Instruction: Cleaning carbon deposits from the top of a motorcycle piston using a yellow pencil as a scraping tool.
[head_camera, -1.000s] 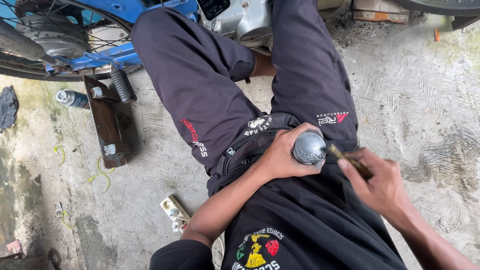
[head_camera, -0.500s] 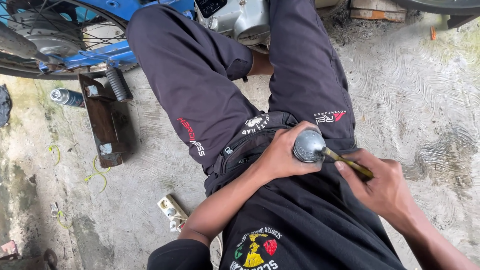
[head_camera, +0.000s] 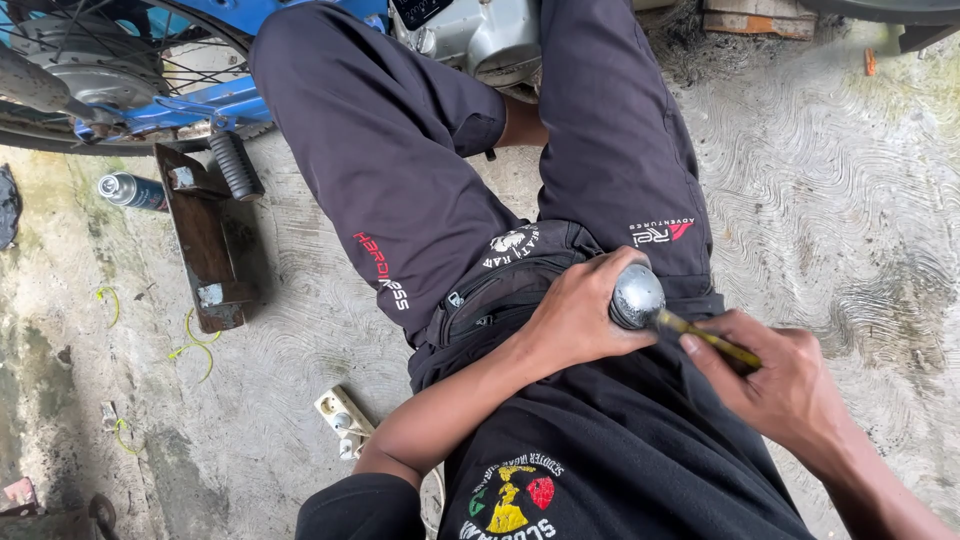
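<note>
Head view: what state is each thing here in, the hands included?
left hand: fingers closed round the metal part
metal part: held over the lap
right hand: gripping the yellow tool
yellow tool: tip against the metal part
spray can: lying on its side
footrest: lying on the rusty tray

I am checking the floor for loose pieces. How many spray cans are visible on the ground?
1. A spray can lies on its side on the concrete floor at the left, beside the rusty metal plate and below the blue motorcycle. Others may be hidden.

hands: right hand (head_camera: 790, 385) slid nearer metal knob (head_camera: 637, 295) | yellow-handled tool (head_camera: 712, 338) angled lower
</note>
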